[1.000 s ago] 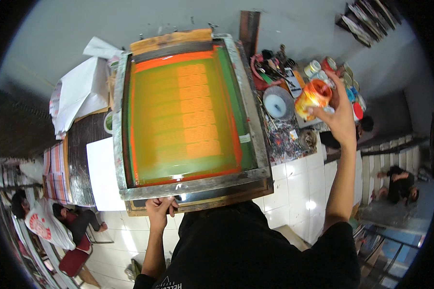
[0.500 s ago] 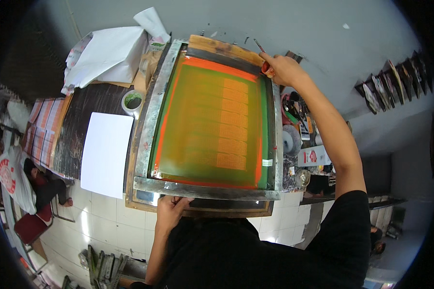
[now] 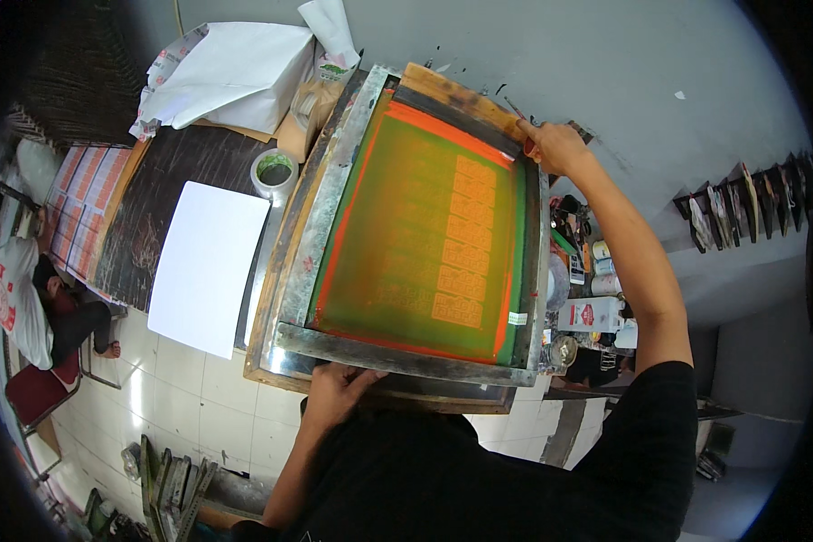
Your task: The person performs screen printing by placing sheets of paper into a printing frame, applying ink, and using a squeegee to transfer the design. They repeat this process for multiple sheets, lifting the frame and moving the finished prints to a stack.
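- Screen-printing frame [image 3: 406,244]: metal-edged, green mesh with an orange border, lying flat on the desk [image 3: 167,190] in front of the person.
- Left hand [image 3: 334,390]: fingers spread over the frame's near rail, palm down, likely steadying it.
- Right hand [image 3: 556,144]: at the far right corner, fingers curled closed around something small and red; what it is cannot be told.
- White sheet [image 3: 210,266] just left of the frame; tape roll [image 3: 274,170] near its top.
- Paper bundle [image 3: 235,77] at the far left.
- Jars and bottles [image 3: 596,289] at right, partly hidden by the forearm.
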The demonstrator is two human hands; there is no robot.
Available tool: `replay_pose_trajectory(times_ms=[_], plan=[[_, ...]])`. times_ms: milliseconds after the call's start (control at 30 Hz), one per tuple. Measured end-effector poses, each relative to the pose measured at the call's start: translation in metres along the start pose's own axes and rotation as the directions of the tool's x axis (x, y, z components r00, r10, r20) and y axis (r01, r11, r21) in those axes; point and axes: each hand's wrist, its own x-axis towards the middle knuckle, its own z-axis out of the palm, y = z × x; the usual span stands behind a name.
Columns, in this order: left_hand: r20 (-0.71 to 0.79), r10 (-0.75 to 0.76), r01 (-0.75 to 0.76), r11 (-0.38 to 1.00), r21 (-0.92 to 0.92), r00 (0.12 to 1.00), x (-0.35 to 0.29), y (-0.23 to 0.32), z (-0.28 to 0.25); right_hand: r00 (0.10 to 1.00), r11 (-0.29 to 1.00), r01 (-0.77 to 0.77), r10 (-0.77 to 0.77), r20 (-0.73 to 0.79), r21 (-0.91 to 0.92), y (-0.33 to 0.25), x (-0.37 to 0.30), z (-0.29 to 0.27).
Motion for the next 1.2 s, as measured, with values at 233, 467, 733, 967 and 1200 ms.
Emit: replay_pose_trajectory(times_ms=[233,467,733,967,1200], plan=[[0.025,-0.011,0.010,1.000,0.029,1.000,0.001,0.001,-0.003,0.999,0.999,-0.017,0.019,0.046,-0.049,-0.003,0.004,-0.005],[0.065,-0.059,0.057,0.997,0.044,0.996,0.003,0.006,-0.005,0.999,0.996,-0.019,0.021,0.027,-0.085,0.003,0.008,0.003],[0.061,-0.031,0.029,0.999,0.031,0.998,0.002,-0.007,-0.004,0.999,0.992,0.024,-0.028,-0.027,-0.126,-0.009,0.018,-0.024],[0.027,0.043,-0.042,0.999,-0.029,0.999,0.001,-0.015,-0.001,0.992,0.992,0.070,-0.080,-0.095,-0.102,-0.036,0.043,-0.052],[0.117,-0.067,0.059,0.996,0.073,0.991,0.002,-0.014,-0.005,0.977,0.986,0.143,-0.155,-0.148,-0.085,-0.083,0.067,-0.106]])
